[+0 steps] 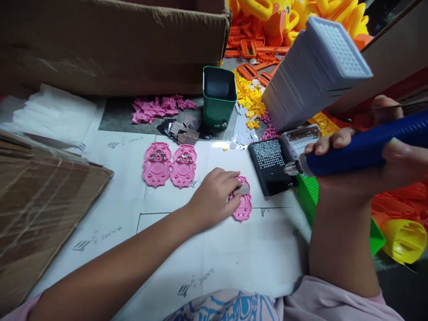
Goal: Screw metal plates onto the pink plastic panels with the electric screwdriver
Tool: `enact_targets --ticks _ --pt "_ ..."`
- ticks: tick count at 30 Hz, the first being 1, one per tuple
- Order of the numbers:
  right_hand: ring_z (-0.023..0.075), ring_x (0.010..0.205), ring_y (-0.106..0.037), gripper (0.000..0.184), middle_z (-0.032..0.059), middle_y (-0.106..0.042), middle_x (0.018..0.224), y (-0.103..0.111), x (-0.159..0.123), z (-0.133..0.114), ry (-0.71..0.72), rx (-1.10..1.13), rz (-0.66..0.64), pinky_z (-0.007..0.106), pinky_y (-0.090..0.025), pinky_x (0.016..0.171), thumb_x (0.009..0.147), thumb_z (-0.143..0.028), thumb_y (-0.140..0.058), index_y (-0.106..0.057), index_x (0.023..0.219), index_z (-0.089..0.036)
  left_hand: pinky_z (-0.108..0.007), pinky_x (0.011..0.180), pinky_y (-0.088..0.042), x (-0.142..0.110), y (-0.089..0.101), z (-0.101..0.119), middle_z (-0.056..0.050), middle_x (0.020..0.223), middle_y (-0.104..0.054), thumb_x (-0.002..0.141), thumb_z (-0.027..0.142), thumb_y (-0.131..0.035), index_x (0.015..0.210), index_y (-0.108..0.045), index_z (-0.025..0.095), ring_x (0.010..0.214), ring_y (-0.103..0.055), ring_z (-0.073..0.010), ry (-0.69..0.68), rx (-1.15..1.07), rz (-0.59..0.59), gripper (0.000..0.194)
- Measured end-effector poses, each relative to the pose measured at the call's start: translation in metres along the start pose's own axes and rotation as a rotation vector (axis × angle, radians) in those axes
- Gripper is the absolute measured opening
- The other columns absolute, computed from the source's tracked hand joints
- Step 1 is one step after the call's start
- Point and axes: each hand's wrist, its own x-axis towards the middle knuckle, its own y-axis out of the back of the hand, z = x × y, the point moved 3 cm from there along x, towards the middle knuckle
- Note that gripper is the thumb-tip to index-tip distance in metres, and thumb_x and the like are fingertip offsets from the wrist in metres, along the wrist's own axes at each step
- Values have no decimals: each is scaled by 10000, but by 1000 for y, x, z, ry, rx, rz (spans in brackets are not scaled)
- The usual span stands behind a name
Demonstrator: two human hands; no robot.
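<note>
My left hand (216,196) reaches in over the white sheet. Its thumb and fingers close on a small grey flat plate (243,189) lying on a pink plastic shell (245,207). In my right hand (357,182) is a blue electric screwdriver (361,145), held sideways with fingers wrapped around its body. The metal bit end (293,168) points left, over the right part of a black screw tray (267,156) holding many small screws. Two more pink shells, one on the left (156,165) and one beside it (183,166), have round metal parts in them.
Behind stand a green bin (219,104), pink parts (157,109), grey plates (183,131), yellow pieces (249,96) and a tall stack of pale trays (307,76). Cardboard boxes border the left (43,214) and back (110,49). A bright green container (309,194) lies under my right forearm.
</note>
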Motion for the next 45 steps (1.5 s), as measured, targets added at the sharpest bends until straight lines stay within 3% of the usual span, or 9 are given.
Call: enact_targets --ticks 5,9,23,29,36,41,45 --pt "229 479 -581 452 -11 -618 585 -30 -18 12 -101 104 -308 402 -483 493 588 -351 -692 -598 1025 -288 -403 830 -471 0 0 0 -112 1116 -671 829 179 -561 970 -637 135 910 -566 -230 31 13 4 166" --pt "232 509 -596 459 -2 -617 625 -38 -25 21 -138 101 -446 411 -486 510 597 -363 -728 -610 1037 -311 -419 857 -469 0 -1 -1 -119 1141 -662 817 196 -582 998 -648 128 950 -572 -251 45 21 -17 204" --pt "224 508 -575 480 1 -627 629 -32 -23 31 -108 63 -472 422 -496 520 595 -393 -722 -620 1060 -328 -428 870 -477 -1 -3 -1 -125 1147 -661 808 190 -600 1011 -664 111 957 -568 -251 42 38 -8 227" --pt "227 524 -593 457 4 -628 635 -34 -23 30 -127 116 -480 400 -487 505 607 -318 -701 -626 1057 -307 -421 869 -475 -1 -3 -2 -131 1145 -659 802 183 -609 1010 -666 95 954 -559 -250 38 43 -4 233" --pt "220 507 -584 471 12 -630 637 -34 -25 34 -100 154 -461 381 -481 477 623 -397 -719 -632 1075 -299 -390 937 -450 4 8 -3 -109 1144 -631 853 189 -566 1062 -675 131 1034 -537 -227 47 -63 -155 242" --pt "222 541 -581 407 7 -651 683 -31 -23 29 -70 115 -529 406 -506 519 641 -364 -704 -635 1042 -394 -387 952 -440 6 13 -9 -97 1152 -627 879 202 -547 1100 -666 165 1077 -526 -226 38 -83 -234 254" --pt "225 506 -579 478 13 -628 645 -29 -20 28 -73 115 -485 403 -492 491 618 -419 -712 -621 1073 -305 -371 949 -437 7 14 -6 -78 1105 -650 855 161 -560 1111 -641 155 1042 -546 -217 21 -49 -272 269"
